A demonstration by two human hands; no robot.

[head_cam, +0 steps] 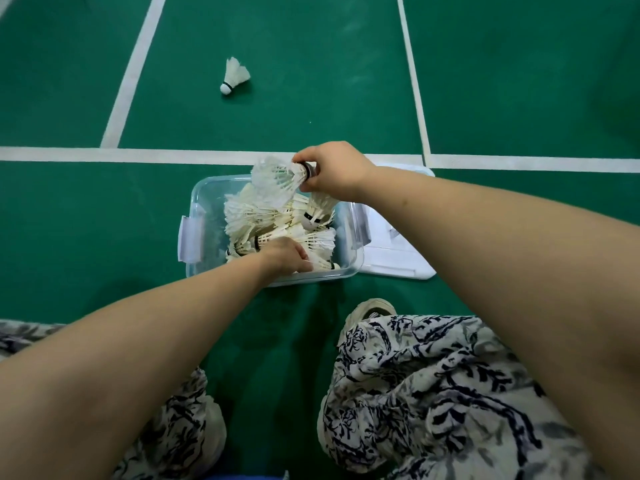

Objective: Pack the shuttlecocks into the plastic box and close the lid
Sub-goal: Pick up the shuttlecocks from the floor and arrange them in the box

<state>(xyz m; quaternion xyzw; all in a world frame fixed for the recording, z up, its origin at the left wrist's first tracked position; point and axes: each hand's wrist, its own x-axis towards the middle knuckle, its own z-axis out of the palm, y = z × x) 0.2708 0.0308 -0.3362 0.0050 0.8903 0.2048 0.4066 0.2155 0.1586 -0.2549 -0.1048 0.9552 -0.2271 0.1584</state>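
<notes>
A clear plastic box [202, 202] stands open on the green court floor, holding several white feather shuttlecocks [256, 220]. My right hand [334, 169] is above the box's far edge, gripping a shuttlecock [277, 181] by its cork end, feathers pointing left. My left hand [285, 254] is down inside the box at its near side, fingers curled among the shuttlecocks there; whether it grips one I cannot tell. The lid [394, 251] lies flat on the floor just right of the box. One loose shuttlecock [233, 76] lies on the floor farther away.
White court lines [138, 155] cross the floor behind the box. My patterned trouser legs [433, 393] and a shoe [372, 310] are close in front of the box.
</notes>
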